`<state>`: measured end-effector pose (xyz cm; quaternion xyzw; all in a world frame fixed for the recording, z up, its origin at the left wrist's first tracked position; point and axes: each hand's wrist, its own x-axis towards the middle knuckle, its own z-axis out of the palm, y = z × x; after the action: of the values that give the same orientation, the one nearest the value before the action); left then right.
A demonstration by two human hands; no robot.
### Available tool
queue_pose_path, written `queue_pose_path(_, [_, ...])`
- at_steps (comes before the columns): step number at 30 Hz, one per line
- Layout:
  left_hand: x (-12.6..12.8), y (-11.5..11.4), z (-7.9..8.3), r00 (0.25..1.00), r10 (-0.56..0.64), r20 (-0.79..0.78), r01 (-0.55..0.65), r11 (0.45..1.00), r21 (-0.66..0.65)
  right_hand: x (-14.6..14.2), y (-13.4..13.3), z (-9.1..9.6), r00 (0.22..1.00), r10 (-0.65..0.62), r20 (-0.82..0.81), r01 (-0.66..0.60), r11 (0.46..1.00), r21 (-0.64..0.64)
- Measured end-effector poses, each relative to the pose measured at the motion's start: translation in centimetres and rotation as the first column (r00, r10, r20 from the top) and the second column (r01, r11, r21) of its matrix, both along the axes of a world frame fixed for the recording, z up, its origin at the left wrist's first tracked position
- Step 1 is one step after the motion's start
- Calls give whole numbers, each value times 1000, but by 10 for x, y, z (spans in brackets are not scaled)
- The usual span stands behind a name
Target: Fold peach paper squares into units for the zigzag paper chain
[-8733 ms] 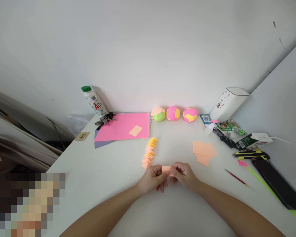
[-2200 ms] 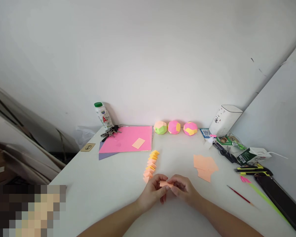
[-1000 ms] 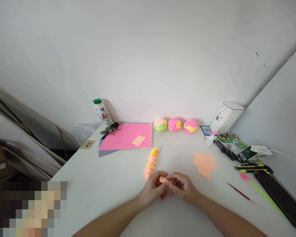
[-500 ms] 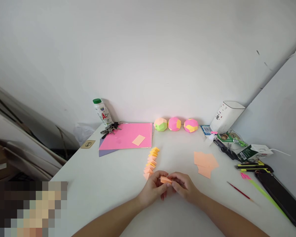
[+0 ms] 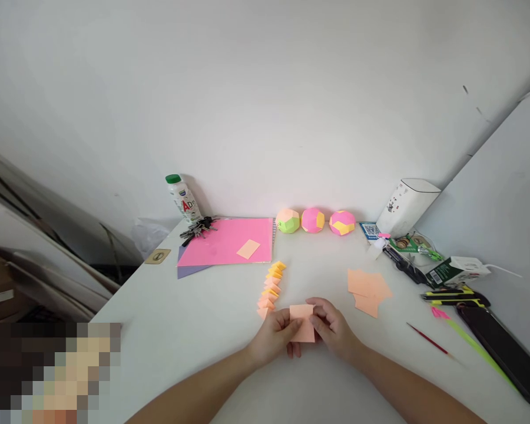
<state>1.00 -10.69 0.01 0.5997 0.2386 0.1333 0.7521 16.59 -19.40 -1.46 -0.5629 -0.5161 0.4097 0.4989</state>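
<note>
Between my two hands is a peach paper piece [image 5: 304, 334], its flat face turned up toward me. My left hand [image 5: 272, 335] grips its left side, thumb on top and fingers underneath. My right hand [image 5: 333, 330] pinches the right edge between thumb and fingers. Just beyond my left hand runs a row of folded paper pieces [image 5: 271, 288], yellow, orange and peach. Several loose peach paper sheets [image 5: 368, 288] lie overlapping to the right, apart from my right hand.
Three faceted paper balls [image 5: 312, 220] stand along the wall. A pink sheet [image 5: 225, 238], keys [image 5: 198, 228] and a bottle [image 5: 183, 199] are at the back left. On the right lie a paintbrush [image 5: 428, 340], a utility knife [image 5: 450, 295] and a black case [image 5: 501, 350].
The peach paper in my hands was seen narrow and edge-on; now its broad face shows as a rectangle. Both hands stay in nearly the same place, with the fingers shifted.
</note>
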Motion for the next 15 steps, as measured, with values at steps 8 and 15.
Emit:
queue_pose_path(8, [0, 0, -2, 991, 131, 26, -128, 988, -92, -1, 1, 5, 985, 71, 159, -111, 960, 258])
queue_pose_path(15, [1, 0, -5, 992, 126, 26, -124, 989, -78, -3, 4, 5, 967, 45, 252, -118, 952, 281])
